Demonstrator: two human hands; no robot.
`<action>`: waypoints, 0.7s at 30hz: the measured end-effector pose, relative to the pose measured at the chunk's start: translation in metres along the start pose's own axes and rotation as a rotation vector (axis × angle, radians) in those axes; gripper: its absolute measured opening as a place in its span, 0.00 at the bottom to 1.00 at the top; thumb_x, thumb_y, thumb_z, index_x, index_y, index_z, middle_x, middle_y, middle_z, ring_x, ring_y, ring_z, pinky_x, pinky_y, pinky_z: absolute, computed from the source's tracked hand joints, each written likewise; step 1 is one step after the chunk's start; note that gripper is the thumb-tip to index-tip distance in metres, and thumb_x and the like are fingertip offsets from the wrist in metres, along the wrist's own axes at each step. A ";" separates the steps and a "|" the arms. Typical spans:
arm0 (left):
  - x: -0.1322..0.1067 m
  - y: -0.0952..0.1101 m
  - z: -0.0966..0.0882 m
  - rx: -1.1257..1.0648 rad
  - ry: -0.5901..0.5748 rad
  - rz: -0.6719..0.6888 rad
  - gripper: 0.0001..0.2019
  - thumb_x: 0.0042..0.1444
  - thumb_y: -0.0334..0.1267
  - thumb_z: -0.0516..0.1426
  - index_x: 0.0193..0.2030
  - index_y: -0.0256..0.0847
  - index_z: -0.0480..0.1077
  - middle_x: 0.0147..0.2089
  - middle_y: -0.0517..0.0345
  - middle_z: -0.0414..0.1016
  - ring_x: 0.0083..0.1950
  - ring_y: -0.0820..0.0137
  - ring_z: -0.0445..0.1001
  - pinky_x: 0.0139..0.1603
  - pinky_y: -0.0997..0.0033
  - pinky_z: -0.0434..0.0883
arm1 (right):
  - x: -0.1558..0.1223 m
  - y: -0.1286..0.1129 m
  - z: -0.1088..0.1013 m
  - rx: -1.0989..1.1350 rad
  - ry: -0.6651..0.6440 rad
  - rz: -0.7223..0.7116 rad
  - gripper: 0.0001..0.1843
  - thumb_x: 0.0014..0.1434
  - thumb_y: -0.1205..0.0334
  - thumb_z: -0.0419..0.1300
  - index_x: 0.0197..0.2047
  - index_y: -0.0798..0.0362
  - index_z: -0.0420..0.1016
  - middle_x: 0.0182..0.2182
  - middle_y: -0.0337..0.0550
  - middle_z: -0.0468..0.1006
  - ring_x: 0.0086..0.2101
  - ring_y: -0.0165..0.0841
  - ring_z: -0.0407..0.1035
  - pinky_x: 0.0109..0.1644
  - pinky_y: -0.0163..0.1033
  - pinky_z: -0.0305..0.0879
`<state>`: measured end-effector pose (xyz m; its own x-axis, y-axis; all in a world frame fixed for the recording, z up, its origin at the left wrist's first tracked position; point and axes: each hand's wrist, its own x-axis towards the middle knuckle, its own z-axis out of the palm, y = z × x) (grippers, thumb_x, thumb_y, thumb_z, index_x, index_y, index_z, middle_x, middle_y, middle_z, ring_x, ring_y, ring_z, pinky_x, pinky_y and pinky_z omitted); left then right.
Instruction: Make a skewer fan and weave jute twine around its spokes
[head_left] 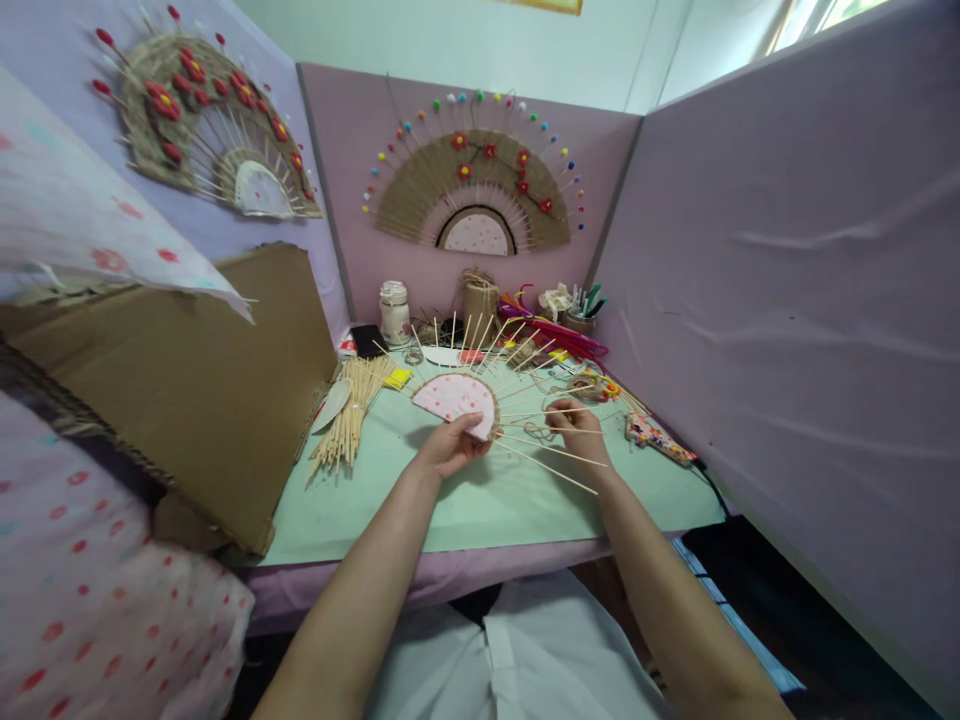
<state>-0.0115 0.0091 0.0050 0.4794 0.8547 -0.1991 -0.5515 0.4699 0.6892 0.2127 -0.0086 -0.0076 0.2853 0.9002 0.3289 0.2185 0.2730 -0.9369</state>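
Observation:
A half-made fan (456,394), a pink dotted half-disc with thin wooden sticks fanning out from it, is held just above the green mat (487,500). My left hand (448,447) grips the lower edge of the half-disc, fingers closed on it. My right hand (577,424) is at the fan's right side among the sticks, fingers curled in a pinch on a strand of jute twine (536,432) that trails across the sticks.
A bundle of loose sticks (349,420) lies left of the fan beside a large cardboard sheet (187,390). At the back stand a jar (394,312), a twine spool (480,296), pipe cleaners (555,332) and a cup of pens (579,312). Two finished fans (480,190) hang on the walls.

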 end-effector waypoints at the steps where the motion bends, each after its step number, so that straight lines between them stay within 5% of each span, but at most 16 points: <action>1: 0.000 0.000 0.000 -0.003 0.004 0.004 0.04 0.51 0.28 0.58 0.35 0.35 0.69 0.27 0.56 0.76 0.29 0.70 0.77 0.26 0.75 0.71 | -0.003 -0.002 -0.009 0.008 -0.020 0.016 0.14 0.48 0.50 0.62 0.30 0.52 0.68 0.20 0.36 0.68 0.22 0.29 0.62 0.27 0.36 0.59; 10: 0.000 0.003 -0.001 0.020 0.005 0.011 0.03 0.53 0.28 0.57 0.36 0.34 0.69 0.29 0.52 0.77 0.29 0.70 0.77 0.25 0.76 0.72 | -0.043 -0.030 -0.074 -0.006 -0.088 0.027 0.11 0.51 0.53 0.63 0.33 0.51 0.72 0.22 0.37 0.69 0.23 0.28 0.62 0.27 0.35 0.59; 14: 0.002 0.003 -0.001 0.018 0.010 0.012 0.04 0.52 0.28 0.58 0.36 0.35 0.69 0.28 0.53 0.77 0.29 0.69 0.77 0.25 0.76 0.72 | -0.052 -0.049 -0.077 -0.110 -0.115 -0.062 0.10 0.52 0.53 0.63 0.31 0.50 0.72 0.24 0.40 0.71 0.25 0.31 0.63 0.29 0.37 0.61; 21: 0.002 0.002 -0.001 0.040 0.010 -0.007 0.06 0.50 0.28 0.59 0.36 0.36 0.68 0.27 0.57 0.76 0.26 0.72 0.75 0.25 0.76 0.72 | -0.047 -0.054 -0.068 -0.073 0.066 -0.139 0.09 0.52 0.53 0.62 0.32 0.49 0.72 0.26 0.40 0.71 0.27 0.32 0.64 0.33 0.39 0.64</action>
<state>-0.0127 0.0123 0.0054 0.4762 0.8537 -0.2107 -0.5204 0.4668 0.7151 0.2513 -0.0891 0.0352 0.3080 0.8303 0.4645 0.3264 0.3664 -0.8713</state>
